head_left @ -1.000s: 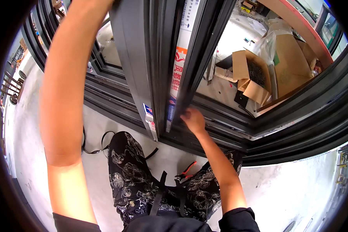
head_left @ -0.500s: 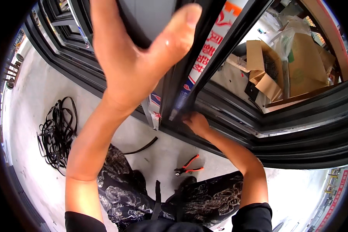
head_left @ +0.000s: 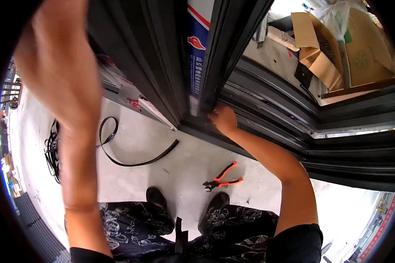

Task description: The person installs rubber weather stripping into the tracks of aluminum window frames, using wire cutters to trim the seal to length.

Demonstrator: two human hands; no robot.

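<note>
A dark grey metal window frame stands in front of me, with a blue, white and red film strip along one upright. My right hand is low at the foot of this upright, against the frame's inner corner. Its fingers are curled together, and whatever they grip is hidden. My left hand is raised at the upper left beside the frame, smeared by motion, and its fingers cannot be made out. One end of a black rubber strip curls on the floor below the frame.
Pliers with orange handles lie spread on the floor ahead of my shoes. More black strip is heaped at the left, partly behind my left arm. Beyond the frame at the upper right are an opened cardboard box and clear plastic wrapping.
My left hand has swung left and lost its spread-fingered outline to blur. My right hand stays at the upright's foot. The view has shifted, showing more floor and the curled strip.
</note>
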